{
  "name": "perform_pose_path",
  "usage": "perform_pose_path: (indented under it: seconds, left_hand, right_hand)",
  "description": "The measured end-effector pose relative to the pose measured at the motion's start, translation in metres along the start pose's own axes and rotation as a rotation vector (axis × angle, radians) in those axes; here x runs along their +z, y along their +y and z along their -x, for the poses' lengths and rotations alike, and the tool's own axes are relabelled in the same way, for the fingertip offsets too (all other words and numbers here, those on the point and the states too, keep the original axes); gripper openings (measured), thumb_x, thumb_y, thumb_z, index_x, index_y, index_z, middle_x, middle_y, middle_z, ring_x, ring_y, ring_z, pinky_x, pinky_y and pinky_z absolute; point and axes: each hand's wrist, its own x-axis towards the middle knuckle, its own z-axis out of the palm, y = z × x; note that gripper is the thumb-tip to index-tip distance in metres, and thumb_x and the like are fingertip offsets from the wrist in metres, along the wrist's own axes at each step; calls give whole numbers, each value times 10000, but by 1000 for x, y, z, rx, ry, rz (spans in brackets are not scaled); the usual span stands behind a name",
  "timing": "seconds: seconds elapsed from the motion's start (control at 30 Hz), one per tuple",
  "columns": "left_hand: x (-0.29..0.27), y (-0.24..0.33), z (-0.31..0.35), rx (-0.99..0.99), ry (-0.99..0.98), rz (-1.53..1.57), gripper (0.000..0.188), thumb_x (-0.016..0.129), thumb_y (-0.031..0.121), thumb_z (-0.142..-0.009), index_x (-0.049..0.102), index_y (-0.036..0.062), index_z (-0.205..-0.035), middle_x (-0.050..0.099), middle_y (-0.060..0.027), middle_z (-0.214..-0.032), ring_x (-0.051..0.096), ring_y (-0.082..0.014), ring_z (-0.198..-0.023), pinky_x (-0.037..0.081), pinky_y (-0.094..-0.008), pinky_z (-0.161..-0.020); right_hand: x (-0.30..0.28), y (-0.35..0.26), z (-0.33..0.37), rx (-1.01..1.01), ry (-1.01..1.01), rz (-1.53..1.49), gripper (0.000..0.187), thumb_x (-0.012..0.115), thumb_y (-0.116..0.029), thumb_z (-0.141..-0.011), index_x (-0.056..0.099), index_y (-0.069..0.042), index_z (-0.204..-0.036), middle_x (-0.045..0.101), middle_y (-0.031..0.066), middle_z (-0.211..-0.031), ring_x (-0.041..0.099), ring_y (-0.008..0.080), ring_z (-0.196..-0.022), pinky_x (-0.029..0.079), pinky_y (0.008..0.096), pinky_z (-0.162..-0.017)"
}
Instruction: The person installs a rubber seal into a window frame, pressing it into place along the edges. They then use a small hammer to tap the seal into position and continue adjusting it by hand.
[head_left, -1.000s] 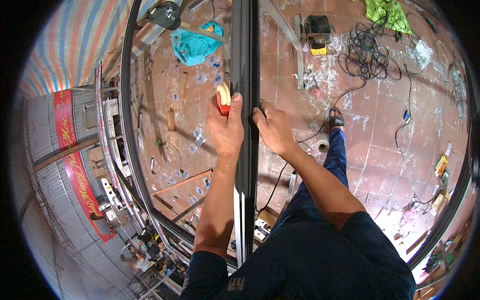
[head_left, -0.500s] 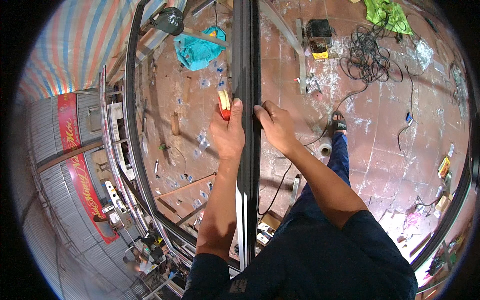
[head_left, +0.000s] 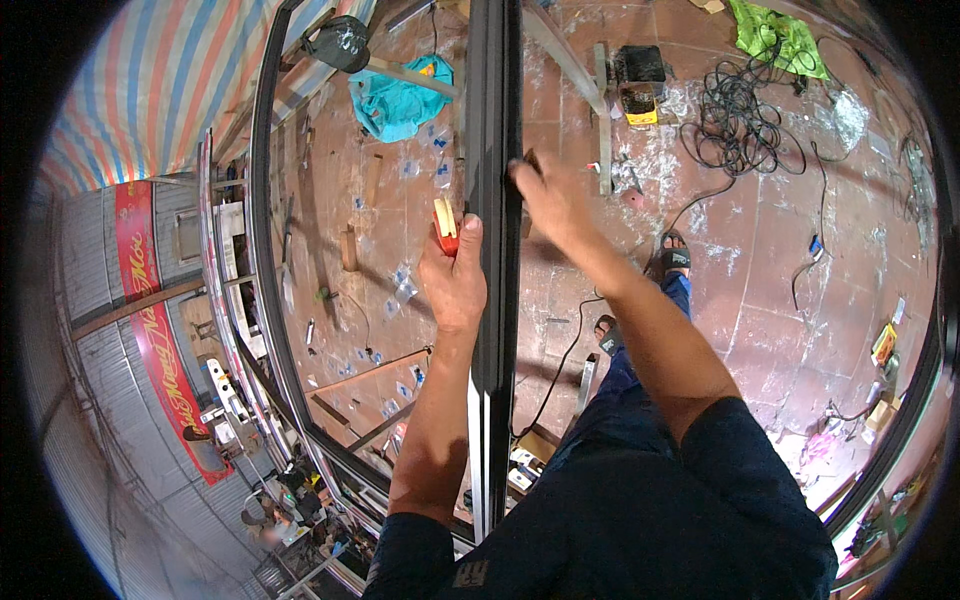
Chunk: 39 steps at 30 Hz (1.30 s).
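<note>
A long dark frame bar (head_left: 492, 140) runs from the far edge down toward my body, between my two hands. My left hand (head_left: 452, 280) is closed around a small red object with two cream-coloured rounded edges (head_left: 446, 218); its exact kind is not clear. The left thumb lies along the bar's left side. On the other side my right hand (head_left: 558, 200) is smeared by motion, its fingertips at the bar's right edge. Whether it holds anything cannot be seen.
A curved-looking dark frame side (head_left: 262, 150) stands at left. On the tiled floor lie a turquoise bag (head_left: 400, 100), a tangled black cable (head_left: 740, 120), a black and yellow box (head_left: 640, 100) and green cloth (head_left: 775, 40). My sandalled foot (head_left: 676, 255) stands right of the bar.
My right hand has moved farther up along the bar. My left hand has slid slightly nearer with the red and cream object. A second sandalled foot now shows beside the bar.
</note>
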Motion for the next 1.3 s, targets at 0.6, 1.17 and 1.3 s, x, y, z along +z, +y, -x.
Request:
perform_pose_path:
  seconds: [0.6, 1.17, 1.3]
  left_hand:
    - [0, -28, 7, 10, 127, 314, 317, 750, 259, -1021, 674, -40, -1096, 648, -19, -875, 567, -111, -822, 498, -283, -725]
    - [-27, 42, 18, 431, -275, 1055, 582, 582, 601, -1036, 474, 95, -769, 536, -63, -696, 475, -207, -639, 409, -390, -646]
    - [-11, 11, 15, 427, -327, 1044, 604, 530, 626, -1048, 461, 111, -741, 477, -36, -660, 452, -194, -606, 379, -382, -614]
  right_hand:
    - [5, -7, 52, 72, -91, 59, 376, 546, -358, -1067, 607, -2, -960, 664, 310, -812, 675, 512, -790, 512, 587, -698]
    - [-2, -5, 137, 97, -247, -90, 318, 664, -299, -997, 559, -2, -950, 616, 245, -731, 645, 465, -704, 490, 505, -629]
    - [-5, 7, 138, 59, -360, -116, 320, 675, -290, -971, 532, -6, -1005, 629, 241, -760, 660, 466, -738, 500, 516, -657]
